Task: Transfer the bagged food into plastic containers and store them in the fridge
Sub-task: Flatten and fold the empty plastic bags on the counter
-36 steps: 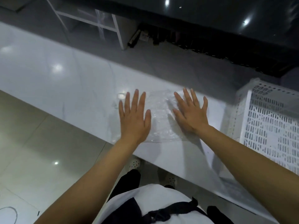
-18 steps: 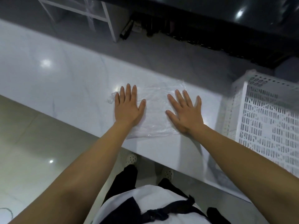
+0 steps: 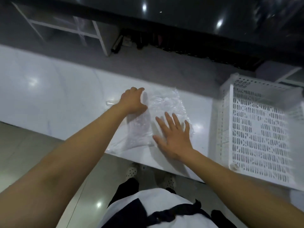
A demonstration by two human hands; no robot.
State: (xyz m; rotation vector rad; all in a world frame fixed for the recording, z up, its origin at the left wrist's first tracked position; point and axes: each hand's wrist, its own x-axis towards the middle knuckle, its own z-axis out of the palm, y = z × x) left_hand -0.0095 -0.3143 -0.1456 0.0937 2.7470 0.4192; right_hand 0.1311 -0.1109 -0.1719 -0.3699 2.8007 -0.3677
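The left hand is curling its fingers over the far left edge of a clear plastic bag, seemingly gripping that edge, though the fingertips are hidden from view and whether they are pinching the film I cannot tell for sure. The right hand is lying flat with its fingers straight and spread, pressing down on the near right part of the bag and holding nothing. The bag is lying flattened and crinkled on the white counter, near its front edge and between the two hands; it looks empty, with no food showing inside. Judging from this, the step in hand is the smoothing or folding of an emptied bag, or its readying before filling; which of the two cannot be told, since no food and no plastic container is showing in this view. The next move probably calls for the left hand to draw its edge across while the right hand is pinning the film, taking care that the slippery sheet does not slide off the glossy top. Just beside the bag, on the right, a white perforated crate is sitting on the counter. The counter is shining with reflected ceiling lights; beyond it a grey floor is running to a white frame and a dark glossy surface at the top. Below, pale floor tiles and the person's dotted shoes are showing.
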